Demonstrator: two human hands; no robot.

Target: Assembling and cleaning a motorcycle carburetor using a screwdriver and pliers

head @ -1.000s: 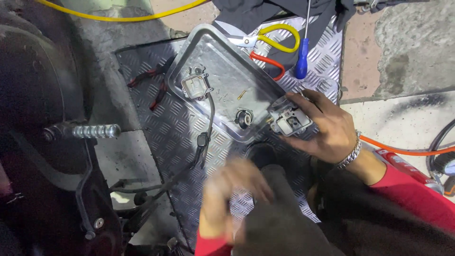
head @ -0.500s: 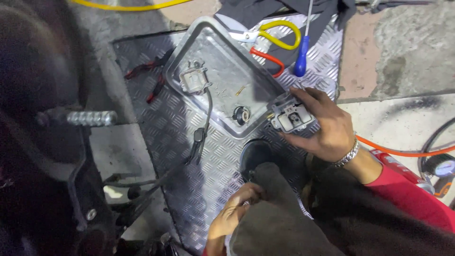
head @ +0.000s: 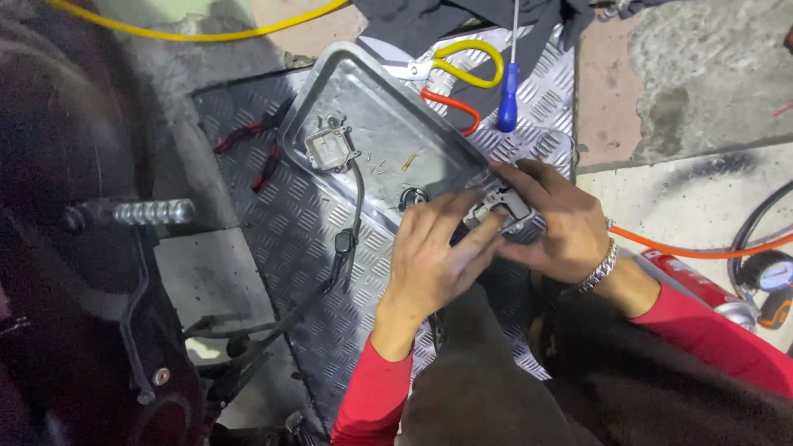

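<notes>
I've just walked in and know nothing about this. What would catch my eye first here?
Two bare hands in red sleeves, left hand and right hand, meet on a small grey boxy electrical part at the corner of a dented shiny metal tray. Behind the tray lie yellow-handled scissors and a blue-handled screwdriver on grey ribbed metal plate.
</notes>
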